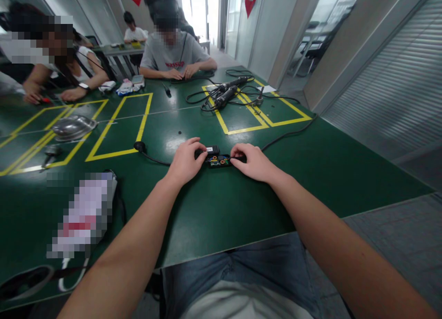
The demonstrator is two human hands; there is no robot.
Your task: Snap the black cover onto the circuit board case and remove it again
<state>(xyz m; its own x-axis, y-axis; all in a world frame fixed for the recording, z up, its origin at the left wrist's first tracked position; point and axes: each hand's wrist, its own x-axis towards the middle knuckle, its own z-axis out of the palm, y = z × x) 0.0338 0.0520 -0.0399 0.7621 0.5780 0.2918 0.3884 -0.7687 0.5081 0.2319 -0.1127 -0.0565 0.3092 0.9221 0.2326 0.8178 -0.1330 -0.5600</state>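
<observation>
On the green table in front of me lies an opened black electronic casing [220,163] with a small circuit board and copper-coloured ring parts showing. A ribbed black cover piece [213,150] with a white label sits along its far left side. My left hand [186,161] is closed at the left end, thumb and fingers pinching the black parts. With bent fingers, my right hand [253,161] grips the right end of the casing, where a black cable [290,134] leads away. Another lead ends in a round black plug [139,146] on the left. The fingertips are partly hidden.
Screwdriver-like black tools [228,95] with tangled cords lie at the far right. A metal dish [74,127] stands left inside yellow tape lines. A pixelated phone-like object [84,213] with a white cable is near my left forearm. Two people sit across the table.
</observation>
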